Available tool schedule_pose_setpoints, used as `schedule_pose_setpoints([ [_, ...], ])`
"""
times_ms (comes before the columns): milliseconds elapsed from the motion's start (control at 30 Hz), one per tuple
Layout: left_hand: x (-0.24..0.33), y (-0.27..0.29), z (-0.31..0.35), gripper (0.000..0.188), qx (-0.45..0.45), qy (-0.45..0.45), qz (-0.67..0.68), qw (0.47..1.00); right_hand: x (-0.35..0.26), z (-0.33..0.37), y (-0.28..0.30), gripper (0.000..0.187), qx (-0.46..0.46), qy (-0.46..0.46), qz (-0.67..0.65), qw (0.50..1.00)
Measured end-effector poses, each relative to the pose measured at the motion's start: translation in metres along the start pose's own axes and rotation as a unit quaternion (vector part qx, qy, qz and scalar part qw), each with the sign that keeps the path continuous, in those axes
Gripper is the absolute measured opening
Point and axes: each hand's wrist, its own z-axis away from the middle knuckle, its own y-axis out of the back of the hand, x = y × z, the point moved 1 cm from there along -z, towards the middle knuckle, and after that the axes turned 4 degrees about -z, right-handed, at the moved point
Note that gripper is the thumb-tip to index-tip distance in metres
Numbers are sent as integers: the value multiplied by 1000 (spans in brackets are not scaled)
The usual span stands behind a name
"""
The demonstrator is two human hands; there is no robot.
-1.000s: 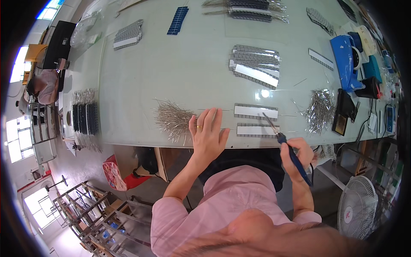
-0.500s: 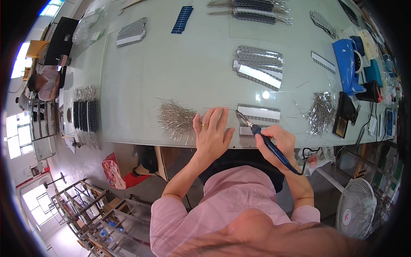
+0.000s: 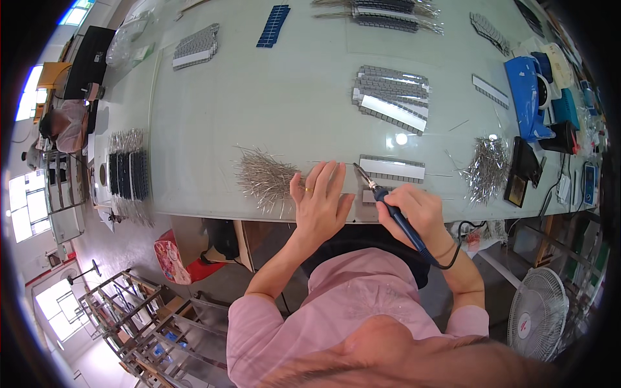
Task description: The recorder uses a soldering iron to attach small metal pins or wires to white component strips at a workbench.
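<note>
My left hand (image 3: 321, 197) lies palm down near the table's front edge, fingers stretched out. Its fingertips rest at a thin wire (image 3: 313, 161) that runs along the tabletop. Beside this hand, to the left, is a heap of thin metal wires (image 3: 264, 180). My right hand (image 3: 416, 210) grips a blue-handled soldering iron (image 3: 410, 233). The iron's tip points up and left, close to the left end of a grey-and-white strip (image 3: 392, 169); whether it touches the wire there I cannot tell. A second strip (image 3: 369, 196) lies nearer me, partly covered by the iron and my right hand.
Another pile of shiny wires (image 3: 486, 173) lies at right, near a dark box (image 3: 517, 174). Stacked strips (image 3: 391, 97) sit farther back. A blue device (image 3: 522, 97) stands at the right edge. Dark strips with wires (image 3: 128, 174) are at left. The iron's cord (image 3: 460, 240) hangs beside my right wrist.
The iron's tip has shifted slightly left, just off the strip's end, and my right hand has moved a little left with it. My left hand stays in place.
</note>
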Motion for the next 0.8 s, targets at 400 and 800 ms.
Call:
schedule_pose_setpoints([
  [400, 61, -12, 7, 66, -68, -136, 95, 984, 46, 35, 14, 13, 102, -183, -246, 946],
  [800, 64, -21, 14, 43, -2, -294, 30, 955, 57, 101, 65, 15, 299, -249, -219, 894],
])
